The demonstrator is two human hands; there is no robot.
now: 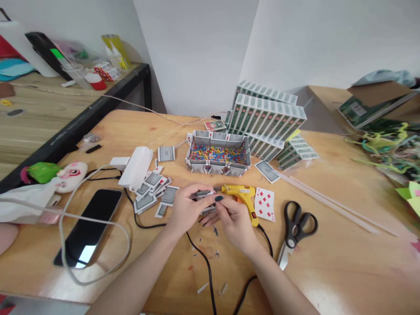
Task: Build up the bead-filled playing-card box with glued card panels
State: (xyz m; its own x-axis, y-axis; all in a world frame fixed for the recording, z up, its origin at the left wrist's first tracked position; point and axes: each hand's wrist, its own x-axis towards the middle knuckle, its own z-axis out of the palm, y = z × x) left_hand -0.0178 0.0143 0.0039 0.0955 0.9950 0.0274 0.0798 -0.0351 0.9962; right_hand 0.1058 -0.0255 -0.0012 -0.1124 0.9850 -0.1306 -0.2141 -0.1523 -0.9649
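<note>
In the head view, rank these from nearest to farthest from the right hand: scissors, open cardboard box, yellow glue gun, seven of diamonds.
From the right hand:
1. Yellow glue gun: right beside it.
2. Seven of diamonds: right of the glue gun.
3. Scissors: farther right.
4. Open cardboard box: far right, toward the back.

light wood table [344, 273]. on it: card-built box [218, 168] mid, loose cards [144, 203] left, seven of diamonds [264, 204] beside yellow glue gun [241, 192], black-handled scissors [292, 228] right, phone [92, 225] left, clear sticks [331, 204], stacked card packs [265, 117] at back, paper scraps [203, 288].
</note>
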